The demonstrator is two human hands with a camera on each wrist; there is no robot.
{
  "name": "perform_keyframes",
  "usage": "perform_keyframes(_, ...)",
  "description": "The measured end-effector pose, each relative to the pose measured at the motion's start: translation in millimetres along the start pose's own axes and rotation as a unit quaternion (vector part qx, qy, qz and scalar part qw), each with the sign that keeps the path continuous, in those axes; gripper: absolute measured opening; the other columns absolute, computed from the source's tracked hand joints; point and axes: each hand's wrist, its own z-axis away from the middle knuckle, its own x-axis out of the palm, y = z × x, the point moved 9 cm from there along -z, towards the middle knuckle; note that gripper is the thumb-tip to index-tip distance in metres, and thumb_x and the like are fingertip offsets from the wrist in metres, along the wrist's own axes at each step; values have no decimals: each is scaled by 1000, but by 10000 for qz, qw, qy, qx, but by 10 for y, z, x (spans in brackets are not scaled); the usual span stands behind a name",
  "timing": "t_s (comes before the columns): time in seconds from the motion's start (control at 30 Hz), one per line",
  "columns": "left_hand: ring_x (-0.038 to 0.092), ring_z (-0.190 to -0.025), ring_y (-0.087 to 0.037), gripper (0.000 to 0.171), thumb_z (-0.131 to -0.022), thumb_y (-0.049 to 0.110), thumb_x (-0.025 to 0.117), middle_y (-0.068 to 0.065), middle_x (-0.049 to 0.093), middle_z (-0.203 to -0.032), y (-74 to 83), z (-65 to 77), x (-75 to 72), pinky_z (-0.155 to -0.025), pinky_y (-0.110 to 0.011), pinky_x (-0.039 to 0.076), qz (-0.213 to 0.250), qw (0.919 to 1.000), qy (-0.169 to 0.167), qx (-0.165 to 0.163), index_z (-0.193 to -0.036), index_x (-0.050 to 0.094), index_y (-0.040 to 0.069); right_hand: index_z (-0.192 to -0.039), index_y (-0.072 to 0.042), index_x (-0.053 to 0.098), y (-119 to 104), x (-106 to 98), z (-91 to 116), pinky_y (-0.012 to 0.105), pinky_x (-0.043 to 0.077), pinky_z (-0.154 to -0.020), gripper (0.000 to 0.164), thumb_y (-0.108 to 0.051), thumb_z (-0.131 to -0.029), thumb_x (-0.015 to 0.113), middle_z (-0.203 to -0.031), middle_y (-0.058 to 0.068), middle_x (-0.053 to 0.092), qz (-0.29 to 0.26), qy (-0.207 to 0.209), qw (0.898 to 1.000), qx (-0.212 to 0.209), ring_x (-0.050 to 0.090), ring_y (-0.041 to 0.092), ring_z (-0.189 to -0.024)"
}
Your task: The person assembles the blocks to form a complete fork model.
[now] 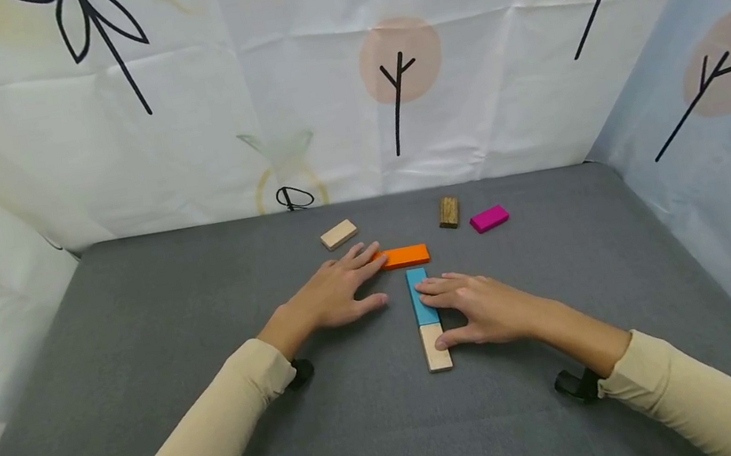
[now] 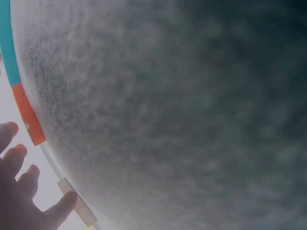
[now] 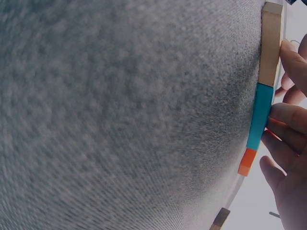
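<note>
An orange wooden block lies crosswise on the grey table, and the fingertips of my left hand rest over its left end. Those fingers are spread and nearly straight. Below it a blue block and a natural wood block lie end to end in a line pointing away from me. My right hand has its fingers on the blue block and its thumb at the natural block's right side. The right wrist view shows the blue block against the natural wood block.
Toward the back lie a second natural wood block, a dark brown block and a magenta block. The grey tabletop meets a white printed curtain at the back and sides.
</note>
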Motion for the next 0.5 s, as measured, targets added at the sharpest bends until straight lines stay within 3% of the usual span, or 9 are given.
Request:
perform_keyframes(0.2, 16, -152, -26, 70, -101, 52, 49, -3, 23, -164, -82, 87, -4, -114, -58, 25, -56, 9999, 101, -109, -158, 29, 16, -143, -1, 53, 9, 11, 2, 54, 31, -113, 72, -48, -91, 69, -153, 13, 43, 9, -3, 10000, -2, 39, 36, -141)
perform_keyframes(0.5, 16, -152, -26, 71, -101, 56, 45, -2, 20, -165, -58, 63, 51, -114, -59, 25, -148, 9996, -146, -166, -159, 25, 21, -142, -2, 54, 20, 15, 5, 53, 31, -113, 72, -49, -90, 70, -153, 12, 44, 10, -18, 10000, 49, 40, 35, -141)
